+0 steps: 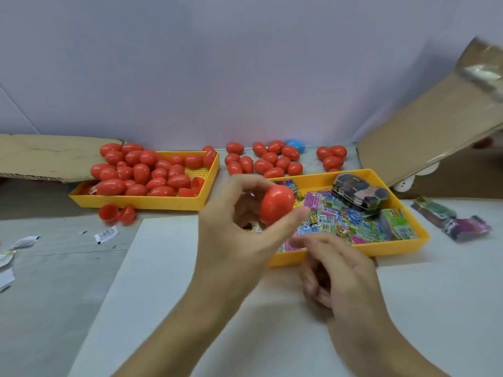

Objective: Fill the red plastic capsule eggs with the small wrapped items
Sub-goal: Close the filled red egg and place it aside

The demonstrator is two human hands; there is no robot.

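Above the white sheet (152, 268), we hold a closed red egg (277, 204) between the thumb and fingers of our left hand (234, 235). Our right hand (337, 270) hangs just below it, fingers loosely curled around nothing. Just behind our hands, wrapped packets (351, 221) fill a yellow tray (394, 247). More red eggs (144, 172) fill the tray at far left (136, 204).

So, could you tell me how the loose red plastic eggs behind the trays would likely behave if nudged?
The closed red plastic eggs look rounded and glossy, so they would probably roll or skid easily. They lie on the bare grey tabletop, outside the yellow plastic tray, so nothing would stop them.
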